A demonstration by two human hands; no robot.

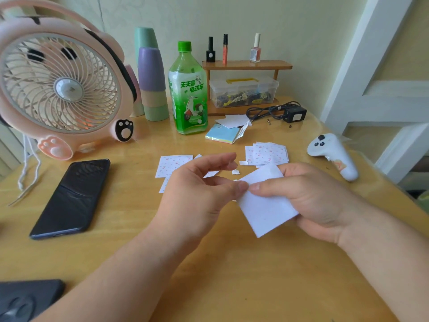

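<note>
Above the table, both hands hold a white paper in the air: the left hand pinches its left corner, the right hand grips its right side. Printed sheets lie behind.

Green bottle label, white Chinese chars: 天天赢 over 电动车; small 绿茶 at top right of label. No other legible txt.

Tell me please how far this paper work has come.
Looks done: loose patterned squares lie left, torn scraps nearby. In hand: left hand and right hand pinch one white square at its corner. Left: probably the patterned stack to the right.
</note>
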